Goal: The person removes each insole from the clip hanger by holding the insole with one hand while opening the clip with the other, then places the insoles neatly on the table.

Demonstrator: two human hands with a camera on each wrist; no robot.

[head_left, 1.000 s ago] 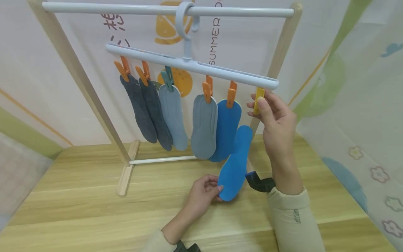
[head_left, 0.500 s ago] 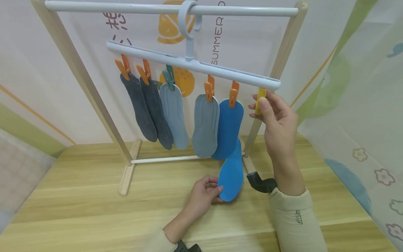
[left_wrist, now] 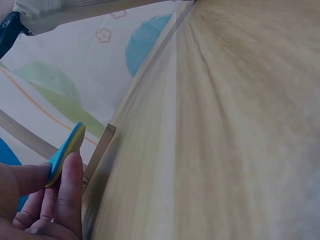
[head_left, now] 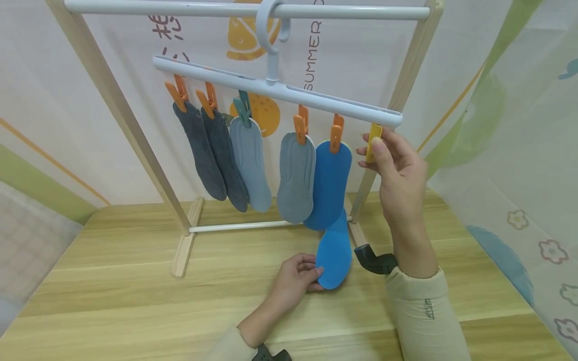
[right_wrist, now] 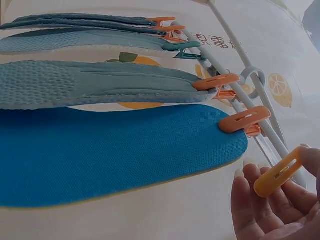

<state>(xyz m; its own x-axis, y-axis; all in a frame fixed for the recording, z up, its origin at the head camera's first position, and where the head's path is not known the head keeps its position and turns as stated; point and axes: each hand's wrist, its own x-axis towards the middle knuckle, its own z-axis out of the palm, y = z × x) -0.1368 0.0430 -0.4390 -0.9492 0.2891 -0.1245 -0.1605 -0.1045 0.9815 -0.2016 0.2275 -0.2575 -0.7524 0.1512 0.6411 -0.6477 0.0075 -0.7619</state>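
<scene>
My left hand [head_left: 293, 281] pinches the lower end of a loose blue insole [head_left: 334, 258] between thumb and fingers, above the table. Its upper part goes behind a hanging blue insole [head_left: 331, 185]. In the left wrist view the held insole [left_wrist: 67, 152] shows a yellow edge. My right hand [head_left: 401, 183] pinches a yellow clothespin [head_left: 373, 143] at the low right end of a white hanger [head_left: 334, 102]. In the right wrist view nothing shows in the jaws of that yellow clothespin [right_wrist: 277, 174]. Orange clothespins [head_left: 335, 139] and one green clothespin [head_left: 242, 109] hold dark, grey and blue insoles.
The hanger hooks over the top bar [head_left: 352, 11] of a wooden-legged rack [head_left: 117, 105] and tilts down to the right. A lower white bar [head_left: 244, 227] joins the rack's feet on the wooden table [head_left: 113, 291]. A printed curtain [head_left: 487, 165] stands behind.
The upper part of the loose blue insole has swung left, from beside the hanging blue one to behind it. My right hand keeps its grip on the yellow clothespin. The view has shifted slightly.
</scene>
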